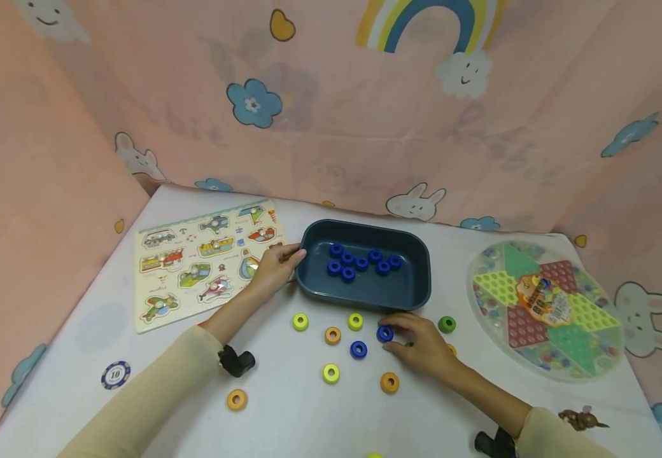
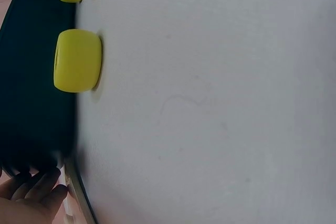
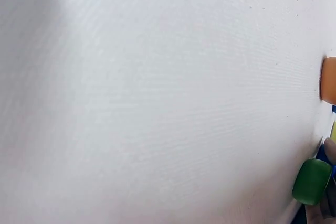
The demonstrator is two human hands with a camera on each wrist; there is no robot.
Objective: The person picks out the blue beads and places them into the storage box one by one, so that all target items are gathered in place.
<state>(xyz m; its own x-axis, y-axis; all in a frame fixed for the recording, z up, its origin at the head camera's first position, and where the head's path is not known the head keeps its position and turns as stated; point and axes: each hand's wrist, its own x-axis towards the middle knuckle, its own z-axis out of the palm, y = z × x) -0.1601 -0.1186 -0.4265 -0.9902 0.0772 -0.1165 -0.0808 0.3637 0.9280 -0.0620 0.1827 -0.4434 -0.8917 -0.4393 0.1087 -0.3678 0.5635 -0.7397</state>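
Note:
My left hand (image 1: 274,270) grips the left end of a dark blue tray (image 1: 359,299), thumb at the rim. In the left wrist view its fingers (image 2: 44,187) lie against the tray's end wall. Inside the tray lie several blue rings (image 1: 347,259), grouped from the left to the middle. Just in front of the tray, my right hand (image 1: 422,346) pinches one blue ring (image 1: 385,334) between thumb and fingers. Another blue ring (image 1: 358,350) lies on the table to its left. A green ring (image 3: 312,182) shows close to the right hand in the right wrist view.
Yellow rings (image 1: 331,373) and orange rings (image 1: 389,383) are scattered in front of the tray, with a green ring (image 1: 447,324) to the right. A wooden picture puzzle (image 1: 193,299) and poker chip (image 1: 116,375) lie left; a round marble game board (image 1: 545,312) and small brown figure (image 1: 583,418) lie right.

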